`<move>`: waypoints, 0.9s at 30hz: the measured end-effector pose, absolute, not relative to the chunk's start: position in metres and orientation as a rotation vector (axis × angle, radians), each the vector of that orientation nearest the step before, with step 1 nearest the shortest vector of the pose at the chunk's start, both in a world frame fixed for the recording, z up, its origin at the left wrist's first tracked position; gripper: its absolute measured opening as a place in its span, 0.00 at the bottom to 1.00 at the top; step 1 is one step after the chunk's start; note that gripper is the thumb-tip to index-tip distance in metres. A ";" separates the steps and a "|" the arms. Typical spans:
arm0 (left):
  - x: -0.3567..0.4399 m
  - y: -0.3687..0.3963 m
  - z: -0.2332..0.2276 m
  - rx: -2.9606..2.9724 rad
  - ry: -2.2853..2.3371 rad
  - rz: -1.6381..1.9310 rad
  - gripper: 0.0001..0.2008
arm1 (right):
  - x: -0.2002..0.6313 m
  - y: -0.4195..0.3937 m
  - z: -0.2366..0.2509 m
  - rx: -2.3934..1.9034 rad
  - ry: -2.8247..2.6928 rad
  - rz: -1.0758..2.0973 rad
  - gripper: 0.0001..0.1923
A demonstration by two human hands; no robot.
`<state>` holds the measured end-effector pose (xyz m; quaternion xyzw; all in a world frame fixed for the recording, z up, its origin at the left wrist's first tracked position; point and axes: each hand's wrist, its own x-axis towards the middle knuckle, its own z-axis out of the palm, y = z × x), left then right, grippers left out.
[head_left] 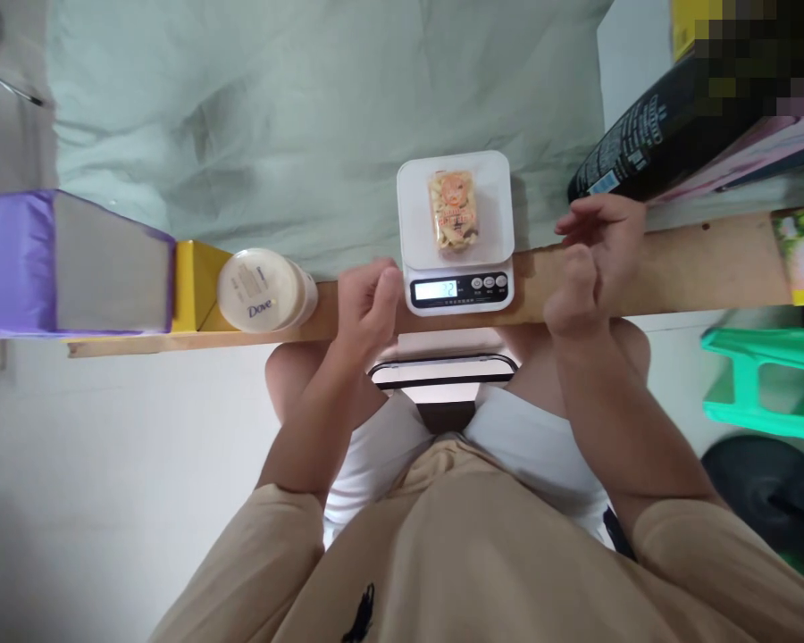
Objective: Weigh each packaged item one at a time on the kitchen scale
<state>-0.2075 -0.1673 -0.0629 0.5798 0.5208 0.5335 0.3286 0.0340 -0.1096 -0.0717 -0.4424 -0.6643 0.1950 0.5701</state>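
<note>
A snack packet (pixel 454 214) lies on the digital scale (pixel 497 210), upper center. Left hand (pixel 370 308), center: fingers curled together. Right hand (pixel 598 266), center right: thumb and fingers apart.

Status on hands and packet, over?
Left hand closed, beside scale. Right hand half open, clear of scale. Packet on scale, nothing covering it.

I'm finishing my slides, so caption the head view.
A packaged snack lies on a digital kitchen scale between a person's left hand and right hand.
</note>
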 end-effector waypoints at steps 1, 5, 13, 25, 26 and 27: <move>-0.208 -0.164 -0.068 1.562 1.359 1.396 0.29 | 0.032 -0.111 -0.069 -1.075 -1.564 0.488 0.22; -0.212 -0.154 -0.086 1.597 1.413 1.489 0.23 | 0.024 -0.118 -0.060 -1.182 -1.599 0.562 0.24; -0.212 -0.160 -0.076 1.558 1.471 1.562 0.21 | 0.020 -0.121 -0.060 -1.212 -1.619 0.581 0.24; -0.204 -0.160 -0.078 1.552 1.612 1.583 0.21 | 0.016 -0.115 -0.071 -1.167 -1.695 0.509 0.21; -0.204 -0.160 -0.077 1.587 1.618 1.587 0.20 | 0.015 -0.115 -0.071 -1.161 -1.711 0.497 0.20; -0.205 -0.159 -0.077 1.630 1.622 1.579 0.20 | 0.015 -0.114 -0.072 -1.164 -1.734 0.483 0.20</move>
